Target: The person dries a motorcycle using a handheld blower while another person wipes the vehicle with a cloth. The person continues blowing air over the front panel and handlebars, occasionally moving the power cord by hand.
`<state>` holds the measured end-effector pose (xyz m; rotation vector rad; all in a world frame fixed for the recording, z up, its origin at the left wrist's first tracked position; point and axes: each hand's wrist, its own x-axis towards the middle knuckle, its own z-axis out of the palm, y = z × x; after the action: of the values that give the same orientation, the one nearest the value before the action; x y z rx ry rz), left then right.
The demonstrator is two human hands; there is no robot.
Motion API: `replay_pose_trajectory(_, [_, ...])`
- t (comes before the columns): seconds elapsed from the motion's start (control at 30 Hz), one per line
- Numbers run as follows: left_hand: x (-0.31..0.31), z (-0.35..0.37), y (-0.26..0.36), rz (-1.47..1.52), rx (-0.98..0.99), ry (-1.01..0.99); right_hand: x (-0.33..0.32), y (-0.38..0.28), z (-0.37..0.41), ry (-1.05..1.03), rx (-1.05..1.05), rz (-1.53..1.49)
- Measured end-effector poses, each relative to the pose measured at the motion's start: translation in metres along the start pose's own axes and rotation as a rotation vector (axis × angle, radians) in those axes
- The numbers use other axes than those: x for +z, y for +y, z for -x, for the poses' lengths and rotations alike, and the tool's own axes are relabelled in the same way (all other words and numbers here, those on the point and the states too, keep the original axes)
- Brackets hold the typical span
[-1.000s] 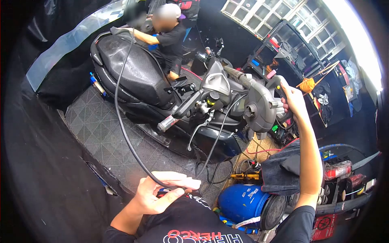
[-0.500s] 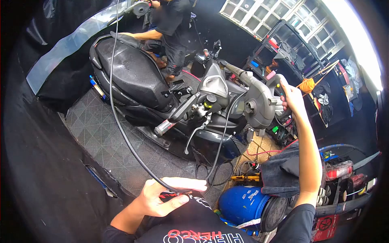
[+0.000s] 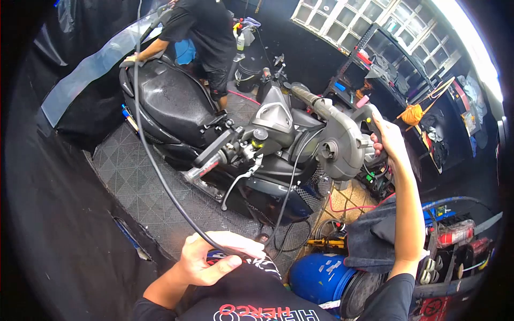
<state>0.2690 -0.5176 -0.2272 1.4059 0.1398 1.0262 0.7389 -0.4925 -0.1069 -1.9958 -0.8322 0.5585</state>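
My right hand (image 3: 390, 138) is wrapped around the handle of a grey electric blower (image 3: 342, 143), held up in front of me. Its long nozzle tube points away over the front of a black scooter (image 3: 171, 96). A black power cable (image 3: 166, 185) comes down from the upper left into my left hand (image 3: 214, 259), resting between thumb and outstretched fingers close to my shirt. From there it loops back up toward the blower. The scooter's near handlebar, with its brake lever (image 3: 238, 184), lies between my hands. Its seat looks wet.
Another person (image 3: 201, 40) stands beyond the scooter with a hand on its tail. A blue barrel (image 3: 318, 275) and a dark towel (image 3: 372, 235) are near my right arm. Shelving (image 3: 385, 69) lines the back right. A red hose (image 3: 348, 207) crosses the floor.
The other person has straightened up and shifted at the scooter's rear. The near handlebar now appears lower and further left. My hands keep nearly the same positions on blower and cable.
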Motion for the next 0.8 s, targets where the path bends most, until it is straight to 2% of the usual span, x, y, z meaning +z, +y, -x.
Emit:
replay_pose_trajectory(0.07, [0.023,-0.007,-0.008,0.073,-0.013,0.136,-0.008,0.003,-0.004,-0.059,0.044,-0.082])
replay_pose_trajectory(0.13, [0.035,-0.015,-0.017,-0.143,0.025,0.191,-0.021,0.009,-0.017,-0.121,0.037,-0.143])
replay_pose_trajectory(0.27, [0.071,-0.040,-0.020,-0.233,0.028,0.400,-0.037,0.025,-0.043,-0.215,0.019,-0.227])
replay_pose_trajectory(0.43, [0.098,-0.052,-0.028,-0.438,0.062,0.547,-0.046,0.037,-0.088,-0.405,0.098,-0.432])
replay_pose_trajectory(0.6, [0.116,-0.069,-0.033,-0.598,0.179,0.562,-0.044,0.042,-0.106,-0.423,0.089,-0.514])
replay_pose_trajectory(0.77, [0.120,-0.103,-0.035,-0.843,0.270,0.455,-0.039,0.038,-0.125,-0.391,0.067,-0.524])
replay_pose_trajectory(0.8, [0.116,-0.106,-0.038,-0.861,0.314,0.381,-0.037,0.036,-0.127,-0.376,0.064,-0.519])
